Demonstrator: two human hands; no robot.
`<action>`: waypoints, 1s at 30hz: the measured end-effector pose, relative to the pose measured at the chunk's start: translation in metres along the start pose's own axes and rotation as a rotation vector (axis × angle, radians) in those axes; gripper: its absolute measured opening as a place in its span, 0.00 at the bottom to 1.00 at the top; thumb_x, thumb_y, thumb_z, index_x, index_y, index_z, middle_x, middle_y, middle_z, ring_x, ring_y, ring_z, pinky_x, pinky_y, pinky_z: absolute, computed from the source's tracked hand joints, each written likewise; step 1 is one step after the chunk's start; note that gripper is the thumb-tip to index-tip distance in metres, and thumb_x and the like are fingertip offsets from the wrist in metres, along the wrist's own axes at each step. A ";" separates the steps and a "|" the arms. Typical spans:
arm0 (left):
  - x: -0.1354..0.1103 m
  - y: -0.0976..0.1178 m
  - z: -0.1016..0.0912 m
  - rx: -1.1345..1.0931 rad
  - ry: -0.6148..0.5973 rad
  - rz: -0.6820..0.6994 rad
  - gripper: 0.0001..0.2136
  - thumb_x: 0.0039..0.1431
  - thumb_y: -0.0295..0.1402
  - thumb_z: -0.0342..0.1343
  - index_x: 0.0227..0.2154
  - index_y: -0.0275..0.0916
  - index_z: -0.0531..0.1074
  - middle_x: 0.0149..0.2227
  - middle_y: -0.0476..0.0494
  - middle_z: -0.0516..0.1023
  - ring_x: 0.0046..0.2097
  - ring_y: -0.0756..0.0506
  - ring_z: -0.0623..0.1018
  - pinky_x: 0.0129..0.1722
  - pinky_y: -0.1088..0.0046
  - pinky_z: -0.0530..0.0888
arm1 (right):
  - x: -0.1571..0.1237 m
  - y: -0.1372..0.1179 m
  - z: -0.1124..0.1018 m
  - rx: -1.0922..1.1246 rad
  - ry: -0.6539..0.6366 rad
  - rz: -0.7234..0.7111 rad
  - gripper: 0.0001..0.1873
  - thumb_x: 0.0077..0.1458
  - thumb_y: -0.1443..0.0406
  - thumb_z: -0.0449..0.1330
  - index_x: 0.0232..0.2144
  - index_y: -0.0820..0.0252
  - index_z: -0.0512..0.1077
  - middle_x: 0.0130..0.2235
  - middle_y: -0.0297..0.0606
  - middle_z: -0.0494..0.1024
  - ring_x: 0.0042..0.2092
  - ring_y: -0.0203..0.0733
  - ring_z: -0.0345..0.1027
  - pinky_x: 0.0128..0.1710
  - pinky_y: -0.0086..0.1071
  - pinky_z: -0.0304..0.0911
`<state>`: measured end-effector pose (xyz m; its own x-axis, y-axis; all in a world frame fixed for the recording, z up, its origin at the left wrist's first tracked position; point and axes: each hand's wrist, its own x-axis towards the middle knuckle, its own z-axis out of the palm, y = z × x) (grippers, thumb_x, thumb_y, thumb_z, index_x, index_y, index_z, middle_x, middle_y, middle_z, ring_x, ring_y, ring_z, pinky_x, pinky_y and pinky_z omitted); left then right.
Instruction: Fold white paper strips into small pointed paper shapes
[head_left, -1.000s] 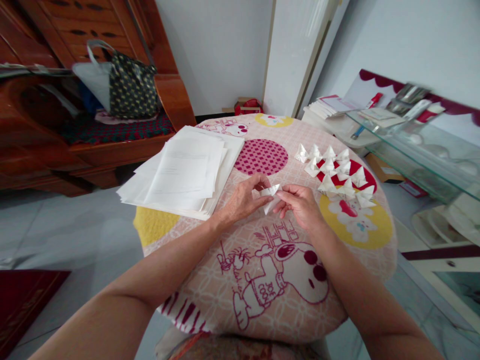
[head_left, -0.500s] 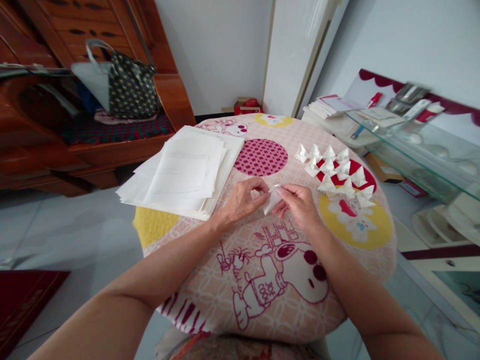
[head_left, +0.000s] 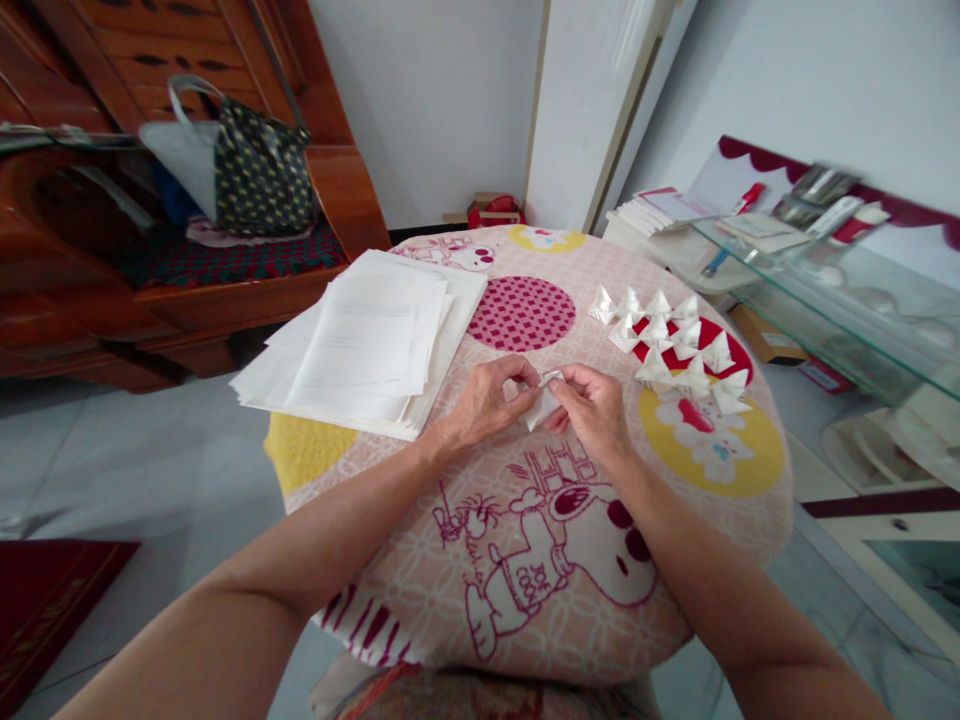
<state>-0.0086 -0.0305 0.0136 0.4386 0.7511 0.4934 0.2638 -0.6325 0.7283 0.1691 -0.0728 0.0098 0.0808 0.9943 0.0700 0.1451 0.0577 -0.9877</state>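
Note:
A small piece of folded white paper (head_left: 543, 408) is held between my two hands over the middle of the table. My left hand (head_left: 495, 395) pinches its left edge with thumb and forefinger. On the other side, my right hand (head_left: 592, 400) grips it, the thumb lying on its upper part and the fingers partly behind it. To the right stand several folded paper shapes (head_left: 686, 340) with pointed tips, grouped in rough rows. A stack of white paper sheets (head_left: 367, 335), some with faint printed lines, lies to the left of my hands.
The round table wears a pink patterned cloth (head_left: 420, 570) with cartoon figures. A glass shelf (head_left: 847, 300) with cups and papers adjoins it at the right. At the left is a wooden bench (head_left: 352, 220) carrying a dark patterned bag (head_left: 262, 175).
My right thumb has shifted slightly left and over the paper's upper part, pressing the fold. My left hand stays almost still.

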 end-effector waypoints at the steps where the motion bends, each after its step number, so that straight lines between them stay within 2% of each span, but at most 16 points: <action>1: 0.000 0.000 0.000 0.007 -0.001 0.011 0.01 0.58 0.28 0.57 0.32 0.37 0.73 0.32 0.46 0.80 0.34 0.49 0.77 0.38 0.71 0.75 | -0.001 -0.002 0.000 -0.011 -0.002 -0.007 0.11 0.57 0.55 0.63 0.33 0.56 0.76 0.21 0.32 0.76 0.19 0.39 0.72 0.15 0.27 0.62; 7: -0.003 0.002 -0.001 0.055 -0.052 0.070 0.03 0.61 0.28 0.56 0.34 0.37 0.74 0.34 0.45 0.81 0.37 0.47 0.79 0.40 0.70 0.75 | -0.002 -0.011 0.000 -0.085 0.024 -0.092 0.07 0.54 0.59 0.63 0.28 0.55 0.75 0.22 0.31 0.74 0.20 0.36 0.67 0.16 0.27 0.58; 12: -0.004 0.003 -0.001 0.069 -0.070 0.118 0.03 0.63 0.29 0.55 0.35 0.38 0.74 0.35 0.44 0.80 0.38 0.47 0.78 0.42 0.69 0.75 | -0.002 -0.012 -0.002 -0.133 0.030 -0.094 0.08 0.53 0.60 0.63 0.25 0.56 0.75 0.21 0.30 0.71 0.20 0.35 0.63 0.17 0.27 0.58; 17: -0.001 -0.001 -0.002 -0.057 -0.048 0.040 0.08 0.67 0.37 0.56 0.38 0.38 0.74 0.33 0.46 0.79 0.35 0.49 0.77 0.37 0.73 0.74 | -0.003 -0.016 -0.002 -0.137 0.000 -0.129 0.10 0.53 0.60 0.63 0.22 0.56 0.71 0.20 0.29 0.70 0.20 0.34 0.63 0.17 0.26 0.55; 21: 0.001 -0.004 -0.002 -0.136 -0.028 0.010 0.08 0.68 0.33 0.53 0.43 0.36 0.74 0.30 0.48 0.77 0.31 0.51 0.75 0.30 0.77 0.71 | -0.004 -0.017 -0.001 -0.170 -0.025 -0.167 0.12 0.54 0.61 0.61 0.21 0.57 0.69 0.17 0.27 0.66 0.19 0.33 0.60 0.18 0.26 0.53; 26: 0.002 -0.002 -0.002 -0.187 -0.077 -0.019 0.06 0.66 0.31 0.55 0.39 0.35 0.76 0.31 0.47 0.80 0.32 0.51 0.76 0.32 0.77 0.72 | -0.002 -0.011 -0.002 -0.162 -0.045 -0.158 0.15 0.57 0.58 0.60 0.21 0.57 0.66 0.18 0.28 0.67 0.20 0.34 0.63 0.19 0.26 0.54; 30: 0.002 0.001 -0.004 -0.194 -0.073 -0.058 0.06 0.65 0.30 0.55 0.39 0.34 0.76 0.30 0.47 0.79 0.31 0.52 0.75 0.32 0.77 0.71 | 0.001 -0.008 -0.007 -0.104 -0.047 -0.127 0.19 0.61 0.54 0.59 0.22 0.57 0.69 0.18 0.30 0.69 0.19 0.34 0.63 0.20 0.28 0.55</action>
<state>-0.0107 -0.0286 0.0171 0.4904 0.7651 0.4173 0.1229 -0.5348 0.8360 0.1749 -0.0732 0.0184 0.0094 0.9828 0.1846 0.2524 0.1763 -0.9514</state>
